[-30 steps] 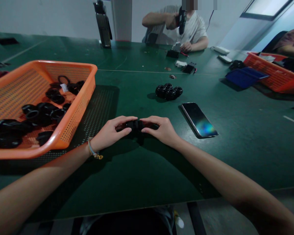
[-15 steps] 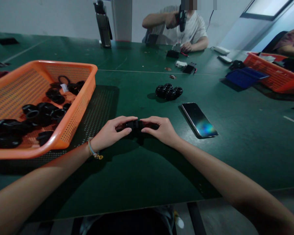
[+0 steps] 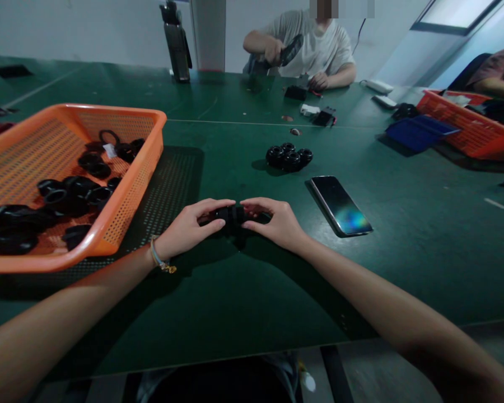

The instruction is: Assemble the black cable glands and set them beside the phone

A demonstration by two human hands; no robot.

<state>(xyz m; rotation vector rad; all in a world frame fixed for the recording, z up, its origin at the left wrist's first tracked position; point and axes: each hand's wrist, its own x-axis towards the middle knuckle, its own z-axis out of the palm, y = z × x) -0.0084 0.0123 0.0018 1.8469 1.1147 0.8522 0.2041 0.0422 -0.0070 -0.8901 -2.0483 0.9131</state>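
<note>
Between my hands, just over the green table [image 3: 218, 313], is a small black cylindrical fitting [image 3: 231, 215]. My left hand [image 3: 192, 225] grips its left part between thumb and fingers. My right hand [image 3: 279, 223] is closed round its right end, thumb at the front and fingertips along the top. Shadow and fingers hide much of the fitting, so its exact shape is unclear. Beyond my hands stands a tight cluster of several glossy black round fittings [image 3: 291, 159]. A phone [image 3: 340, 206] lies to the right of my right hand.
An orange basket [image 3: 126, 240] with several black parts stands at the left. Farther back are a dark bottle [image 3: 177, 47], a blue tray [image 3: 422, 133] and another orange basket [image 3: 466, 126]. Across the table a person [image 3: 306, 50] holds a dark power tool [image 3: 292, 50].
The fingers of my right hand have shifted slightly upward on the fitting; my left hand stays in place. The person opposite has lowered and tilted the power tool.
</note>
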